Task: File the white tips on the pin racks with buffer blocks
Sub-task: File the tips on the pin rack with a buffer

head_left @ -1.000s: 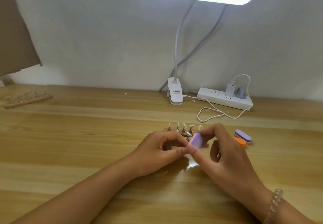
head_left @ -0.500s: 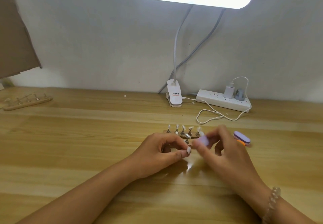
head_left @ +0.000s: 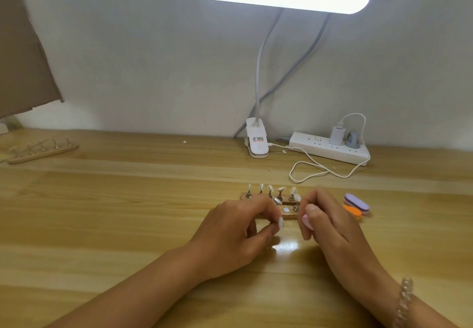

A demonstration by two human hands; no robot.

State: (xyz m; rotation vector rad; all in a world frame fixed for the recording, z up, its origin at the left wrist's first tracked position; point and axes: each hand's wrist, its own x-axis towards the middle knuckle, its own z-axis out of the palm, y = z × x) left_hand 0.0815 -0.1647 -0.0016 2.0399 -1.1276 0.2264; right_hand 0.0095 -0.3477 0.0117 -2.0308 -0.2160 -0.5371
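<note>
A wooden pin rack lies mid-table with several metal pins carrying white tips. In front of it my left hand pinches one white tip between thumb and forefinger. My right hand curls around a pink-lilac buffer block, mostly hidden by the fingers, a short gap to the right of that tip. Two more buffer blocks, a lilac one and an orange one, lie right of the rack.
A second pin rack lies at the far left of the wooden table. A clip lamp base, a white power strip and a looping white cable sit along the back wall.
My right hand has drawn the buffer block off the tip and turned it down into the palm. The two hands are now slightly apart. The head view tilted down a little.
</note>
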